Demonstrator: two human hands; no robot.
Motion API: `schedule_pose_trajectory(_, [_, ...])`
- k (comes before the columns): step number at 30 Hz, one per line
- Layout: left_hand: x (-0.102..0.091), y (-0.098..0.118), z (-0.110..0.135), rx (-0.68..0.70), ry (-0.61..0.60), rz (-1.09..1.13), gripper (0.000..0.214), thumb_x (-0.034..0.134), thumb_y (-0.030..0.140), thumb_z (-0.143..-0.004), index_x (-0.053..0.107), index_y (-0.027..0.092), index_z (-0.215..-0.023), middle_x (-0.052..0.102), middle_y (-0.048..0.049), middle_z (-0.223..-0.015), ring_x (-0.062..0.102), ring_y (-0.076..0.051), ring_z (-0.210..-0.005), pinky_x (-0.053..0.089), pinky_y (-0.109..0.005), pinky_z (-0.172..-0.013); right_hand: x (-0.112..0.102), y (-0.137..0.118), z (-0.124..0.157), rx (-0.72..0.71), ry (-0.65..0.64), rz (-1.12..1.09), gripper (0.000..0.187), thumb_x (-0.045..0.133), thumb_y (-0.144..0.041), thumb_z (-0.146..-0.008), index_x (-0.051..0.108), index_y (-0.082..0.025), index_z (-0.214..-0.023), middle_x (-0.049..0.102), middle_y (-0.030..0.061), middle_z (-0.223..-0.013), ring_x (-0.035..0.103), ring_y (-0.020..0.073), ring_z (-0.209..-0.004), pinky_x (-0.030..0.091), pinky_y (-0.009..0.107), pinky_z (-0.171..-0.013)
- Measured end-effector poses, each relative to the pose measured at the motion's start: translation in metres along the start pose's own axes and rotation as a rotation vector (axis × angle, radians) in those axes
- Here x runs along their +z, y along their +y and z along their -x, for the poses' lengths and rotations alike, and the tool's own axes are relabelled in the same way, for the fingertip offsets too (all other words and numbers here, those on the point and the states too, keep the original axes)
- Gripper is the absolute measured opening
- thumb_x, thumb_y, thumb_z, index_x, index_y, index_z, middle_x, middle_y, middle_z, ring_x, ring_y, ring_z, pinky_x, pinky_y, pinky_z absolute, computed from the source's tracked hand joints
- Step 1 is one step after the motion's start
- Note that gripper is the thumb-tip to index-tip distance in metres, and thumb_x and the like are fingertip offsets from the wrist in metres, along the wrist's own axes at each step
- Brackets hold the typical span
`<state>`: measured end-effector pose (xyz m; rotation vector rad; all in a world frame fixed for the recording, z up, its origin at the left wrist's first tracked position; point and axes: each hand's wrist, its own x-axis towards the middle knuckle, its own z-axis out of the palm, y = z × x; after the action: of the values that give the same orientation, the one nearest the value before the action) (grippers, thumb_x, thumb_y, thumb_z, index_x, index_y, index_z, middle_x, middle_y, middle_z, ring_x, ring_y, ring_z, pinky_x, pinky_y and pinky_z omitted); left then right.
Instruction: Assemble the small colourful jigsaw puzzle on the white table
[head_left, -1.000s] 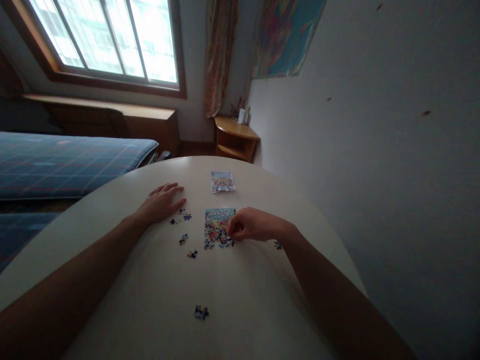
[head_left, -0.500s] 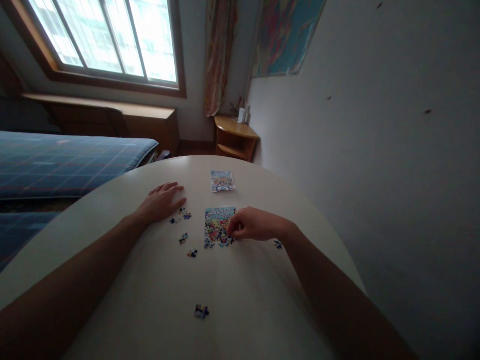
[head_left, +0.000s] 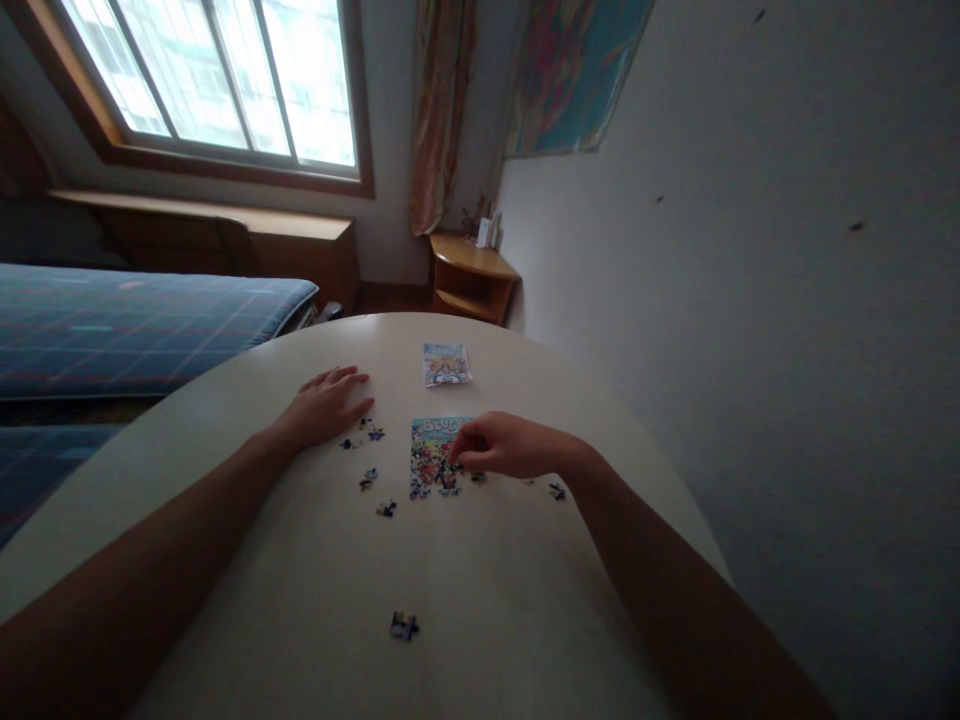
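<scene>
A partly assembled jigsaw puzzle (head_left: 429, 452), with colourful crowded figures and pale lettering along its top, lies mid-table. My right hand (head_left: 506, 445) is over its right side, thumb and fingers closed together above the picture. Whatever the fingertips hold, if anything, is hidden. Beneath that hand a puzzle piece (head_left: 478, 477) shows at the puzzle's lower right. My left hand (head_left: 322, 405) rests flat on the table with fingers spread, holding nothing. Close to it are loose pieces (head_left: 373, 432). More single pieces lie nearer me, one (head_left: 368, 479) and another (head_left: 386, 509).
The round white table (head_left: 300, 600) also carries a crumpled picture sheet (head_left: 446, 365) behind the puzzle. A lone piece (head_left: 404, 626) lies near me, another (head_left: 556, 491) under my right forearm. A mattress (head_left: 150, 325) stands left, a wall (head_left: 750, 350) right.
My right hand has shifted slightly up and left over the puzzle, uncovering a piece at its lower right. The left hand has stayed in place.
</scene>
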<state>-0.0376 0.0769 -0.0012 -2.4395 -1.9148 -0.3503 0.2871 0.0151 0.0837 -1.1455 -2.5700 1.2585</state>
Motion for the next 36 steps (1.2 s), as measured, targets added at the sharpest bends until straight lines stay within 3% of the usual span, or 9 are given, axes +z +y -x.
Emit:
schedule_pose_trajectory(3, [0.000, 0.000, 0.000, 0.006, -0.003, 0.003, 0.062, 0.035, 0.058, -0.091, 0.050, 0.022, -0.140, 0.042, -0.0081, -0.152, 0.039, -0.031, -0.139, 0.030, -0.049, -0.115, 0.001, 0.003, -0.002, -0.006, 0.002, -0.117, 0.018, 0.063, -0.026, -0.088, 0.069, -0.012, -0.096, 0.064, 0.0011, -0.074, 0.052, 0.0085, -0.061, 0.039, 0.019, -0.054])
schedule_pose_trajectory(8, [-0.003, 0.002, 0.000, -0.010, -0.016, 0.010, 0.062, 0.035, 0.057, -0.091, 0.049, 0.022, -0.140, 0.042, -0.0082, -0.152, 0.039, -0.031, -0.139, 0.030, -0.050, -0.115, 0.004, 0.004, -0.006, -0.024, -0.007, -0.267, 0.029, 0.067, -0.031, -0.087, 0.070, -0.012, -0.108, 0.070, 0.0050, -0.083, 0.059, 0.0107, -0.068, 0.045, 0.020, -0.060])
schedule_pose_trajectory(13, [-0.002, 0.001, 0.000, -0.002, -0.011, 0.016, 0.062, 0.036, 0.058, -0.090, 0.049, 0.023, -0.140, 0.041, -0.0084, -0.152, 0.039, -0.032, -0.139, 0.030, -0.049, -0.115, 0.011, 0.005, -0.012, -0.009, 0.052, -0.204, 0.021, 0.069, -0.021, -0.083, 0.075, -0.011, -0.100, 0.072, 0.0057, -0.086, 0.058, 0.0097, -0.069, 0.044, 0.019, -0.063])
schedule_pose_trajectory(19, [0.001, -0.002, -0.001, 0.013, 0.007, 0.023, 0.061, 0.036, 0.059, -0.091, 0.050, 0.024, -0.139, 0.043, -0.0082, -0.151, 0.040, -0.031, -0.138, 0.030, -0.048, -0.115, 0.016, -0.001, -0.011, -0.027, 0.002, -0.127, 0.030, 0.056, -0.016, -0.092, 0.071, -0.015, -0.118, 0.072, 0.0039, -0.088, 0.056, 0.0095, -0.069, 0.041, 0.019, -0.062])
schedule_pose_trajectory(28, [-0.004, 0.002, 0.000, 0.003, -0.009, 0.008, 0.061, 0.036, 0.056, -0.091, 0.050, 0.022, -0.139, 0.043, -0.0090, -0.151, 0.040, -0.031, -0.138, 0.031, -0.049, -0.115, 0.018, -0.005, -0.012, -0.087, 0.058, -0.089, 0.023, 0.053, -0.013, -0.093, 0.074, -0.014, -0.102, 0.073, 0.0066, -0.101, 0.063, 0.0131, -0.087, 0.047, 0.024, -0.081])
schedule_pose_trajectory(36, [-0.003, 0.001, -0.001, -0.003, -0.014, 0.018, 0.063, 0.036, 0.058, -0.090, 0.050, 0.022, -0.140, 0.041, -0.0088, -0.152, 0.039, -0.032, -0.139, 0.030, -0.050, -0.115, 0.026, -0.009, -0.018, 0.033, 0.035, -0.278, 0.017, 0.064, -0.014, -0.087, 0.074, -0.012, -0.100, 0.073, 0.0068, -0.090, 0.062, 0.0109, -0.072, 0.048, 0.020, -0.066])
